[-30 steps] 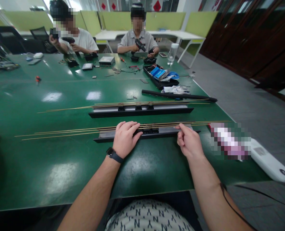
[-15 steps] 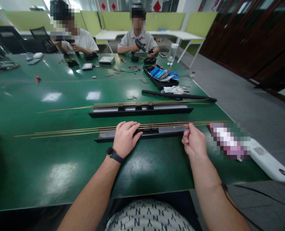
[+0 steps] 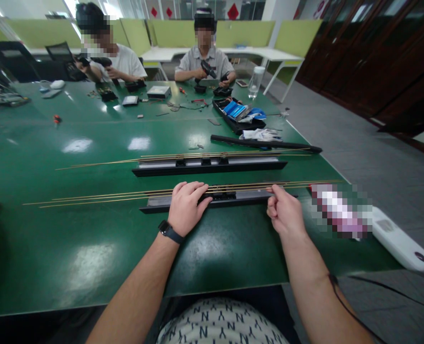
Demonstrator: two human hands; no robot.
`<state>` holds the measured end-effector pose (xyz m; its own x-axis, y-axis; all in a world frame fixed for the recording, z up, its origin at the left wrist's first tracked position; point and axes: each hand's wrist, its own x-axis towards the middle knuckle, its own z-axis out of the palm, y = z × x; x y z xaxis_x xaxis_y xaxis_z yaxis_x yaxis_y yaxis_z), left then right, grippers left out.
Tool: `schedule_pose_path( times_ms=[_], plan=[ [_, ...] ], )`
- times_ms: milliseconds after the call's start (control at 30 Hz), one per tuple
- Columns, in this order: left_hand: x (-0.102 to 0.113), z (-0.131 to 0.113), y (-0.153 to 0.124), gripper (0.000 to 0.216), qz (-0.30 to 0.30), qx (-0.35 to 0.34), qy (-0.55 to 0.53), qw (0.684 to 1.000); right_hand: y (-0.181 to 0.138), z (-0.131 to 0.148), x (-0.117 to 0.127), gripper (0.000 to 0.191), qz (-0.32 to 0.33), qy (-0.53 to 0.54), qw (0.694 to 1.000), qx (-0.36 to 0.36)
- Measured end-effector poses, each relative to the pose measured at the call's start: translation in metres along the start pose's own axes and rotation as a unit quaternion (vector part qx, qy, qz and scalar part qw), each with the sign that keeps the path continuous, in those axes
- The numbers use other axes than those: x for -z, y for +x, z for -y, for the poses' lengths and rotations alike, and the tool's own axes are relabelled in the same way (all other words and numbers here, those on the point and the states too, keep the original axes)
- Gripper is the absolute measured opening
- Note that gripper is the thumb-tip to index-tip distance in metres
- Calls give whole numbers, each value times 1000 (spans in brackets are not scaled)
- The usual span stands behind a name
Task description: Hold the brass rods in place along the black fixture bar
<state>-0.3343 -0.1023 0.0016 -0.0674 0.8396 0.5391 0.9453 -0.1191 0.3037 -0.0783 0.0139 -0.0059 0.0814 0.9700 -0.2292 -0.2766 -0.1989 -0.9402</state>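
Several thin gold rods (image 3: pixel 240 186) lie lengthwise over the near rail (image 3: pixel 251 197), which rests on the green table (image 3: pixel 226 263) in front of the person; their left ends reach well past it. Black blocks (image 3: pixel 223 195) sit in the rail's middle. The left hand (image 3: pixel 188 203), with a watch (image 3: pixel 170 231) at its wrist, lies over rods and rail, thumb apart from the fingers; I cannot tell how firmly it grips. The right hand (image 3: pixel 285 208) is mostly closed, pinching a rod between thumb and forefinger near the rail's right end. To its right lie a pixelated pink item (image 3: pixel 337 210) and a white device (image 3: pixel 400 239). Beyond the near rail is the far rail (image 3: pixel 208 168), also with rods along it. Farther back come a black tube (image 3: pixel 283 143), gloves (image 3: pixel 260 134), a black tray (image 3: pixel 242 129) and a bottle (image 3: pixel 255 83). Across the table sit two co-workers (image 3: pixel 204 59), both holding tools.
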Motion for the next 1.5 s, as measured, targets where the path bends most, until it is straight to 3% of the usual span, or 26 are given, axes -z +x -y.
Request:
schedule_pose_path(
  times_ms=[400, 700, 900, 1233, 1500],
  plan=[
    [1, -1, 0, 29, 1, -1, 2, 1000, -11, -2, -10, 41, 160, -28, 985, -62],
    [0, 0, 0, 29, 1, 0, 0, 1000, -14, -3, -12, 40, 173, -32, 982, -62],
    [0, 0, 0, 29, 3, 2, -1, 1000, -11, -1, -9, 35, 135, -14, 990, -47],
    [1, -1, 0, 29, 1, -1, -1, 1000, 1, 6, 0, 24, -26, 14, 1000, -3],
    [1, 0, 0, 29, 6, 2, -2, 1000, 3, 9, 2, 24, -71, 20, 997, 11]
  ],
)
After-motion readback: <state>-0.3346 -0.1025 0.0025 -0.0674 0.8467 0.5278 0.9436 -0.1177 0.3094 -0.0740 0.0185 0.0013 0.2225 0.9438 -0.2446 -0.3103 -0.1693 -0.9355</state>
